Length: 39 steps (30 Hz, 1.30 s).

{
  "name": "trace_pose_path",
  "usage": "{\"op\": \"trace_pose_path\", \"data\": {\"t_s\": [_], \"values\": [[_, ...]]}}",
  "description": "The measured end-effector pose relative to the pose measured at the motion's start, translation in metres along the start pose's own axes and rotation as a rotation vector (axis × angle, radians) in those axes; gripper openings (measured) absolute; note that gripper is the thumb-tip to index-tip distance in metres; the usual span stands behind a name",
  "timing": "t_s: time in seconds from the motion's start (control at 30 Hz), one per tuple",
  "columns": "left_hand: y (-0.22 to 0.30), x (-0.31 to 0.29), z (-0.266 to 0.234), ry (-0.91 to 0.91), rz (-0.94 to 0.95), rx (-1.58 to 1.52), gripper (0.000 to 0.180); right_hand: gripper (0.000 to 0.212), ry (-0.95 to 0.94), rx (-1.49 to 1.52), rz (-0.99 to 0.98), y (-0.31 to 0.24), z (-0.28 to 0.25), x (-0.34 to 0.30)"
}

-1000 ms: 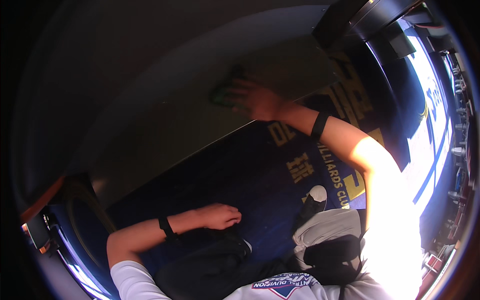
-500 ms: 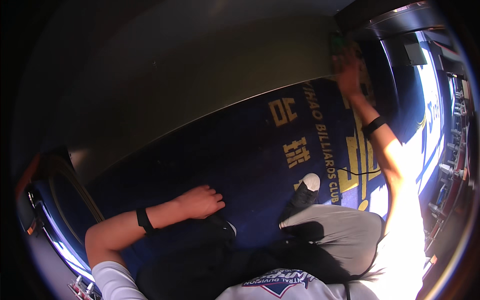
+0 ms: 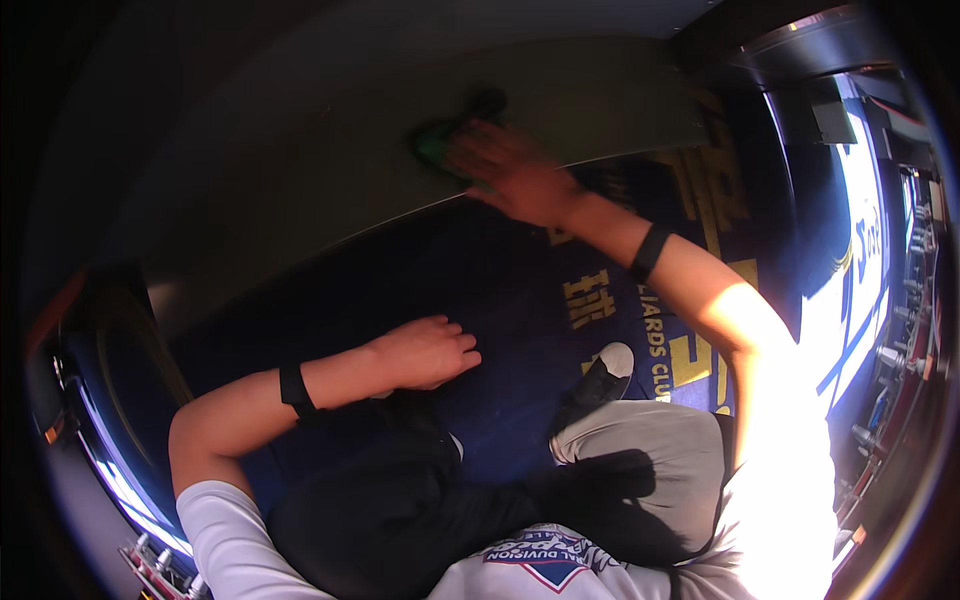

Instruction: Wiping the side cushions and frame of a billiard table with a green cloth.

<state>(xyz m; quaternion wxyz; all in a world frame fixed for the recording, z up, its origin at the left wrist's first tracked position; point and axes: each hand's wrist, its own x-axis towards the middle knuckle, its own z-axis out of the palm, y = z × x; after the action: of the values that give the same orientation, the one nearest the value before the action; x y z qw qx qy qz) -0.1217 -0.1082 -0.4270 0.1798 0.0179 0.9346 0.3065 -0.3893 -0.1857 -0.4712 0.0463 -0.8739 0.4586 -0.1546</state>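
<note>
One green cloth point(image 3: 432, 145) lies against the dark panel point(image 3: 330, 170), partly hidden by the right hand point(image 3: 500, 160); the fingers stretch out over it, but blur and shadow keep its edges vague — I cannot tell whether they grip it or only press on it. The left hand point(image 3: 425, 352) is loosely curled above the blue carpet point(image 3: 500, 400); its palm is turned from me, so I cannot tell if it is closed. I count two black wristbands, one on the left wrist point(image 3: 296, 390), one on the right point(image 3: 650, 252); one white-toed shoe point(image 3: 605, 375) shows plainly — the other is mostly hidden; the right forearm crosses some yellow lettering point(image 3: 587, 299), and the panel's upper part sinks into darkness.
</note>
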Motion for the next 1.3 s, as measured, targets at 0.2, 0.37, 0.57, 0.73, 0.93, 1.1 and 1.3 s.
{"op": "trace_pose_path", "data": {"t_s": [0.2, 0.37, 0.57, 0.73, 0.93, 1.1, 1.3], "values": [[0.014, -0.010, 0.028, 0.009, -0.041, 0.040, 0.008, 0.048, -0.151, -0.691, 0.406, 0.120, -0.037, -0.079], [0.052, 0.008, 0.045, -0.044, 0.106, -0.097, 0.010, 0.048, 0.037, -0.487, 0.570, 0.107, -0.040, -0.094], [0.034, 0.019, 0.045, -0.090, 0.175, -0.041, 0.011, 0.047, -0.008, -0.080, 0.192, -0.023, -0.010, -0.040], [0.027, 0.026, 0.030, -0.032, 0.143, 0.014, 0.012, 0.040, 0.045, -0.211, 0.160, 0.069, -0.030, -0.027], [0.024, 0.020, 0.035, -0.010, 0.045, 0.014, 0.010, 0.043, 0.195, -0.605, 0.529, 0.159, -0.019, -0.045], [0.037, 0.011, 0.054, -0.082, 0.073, -0.036, 0.013, 0.044, 0.201, -0.205, 0.180, 0.015, 0.005, 0.013], [0.044, 0.043, 0.041, -0.091, 0.191, -0.009, 0.015, 0.049, 0.112, -0.040, -0.064, -0.055, 0.025, 0.021]]}}
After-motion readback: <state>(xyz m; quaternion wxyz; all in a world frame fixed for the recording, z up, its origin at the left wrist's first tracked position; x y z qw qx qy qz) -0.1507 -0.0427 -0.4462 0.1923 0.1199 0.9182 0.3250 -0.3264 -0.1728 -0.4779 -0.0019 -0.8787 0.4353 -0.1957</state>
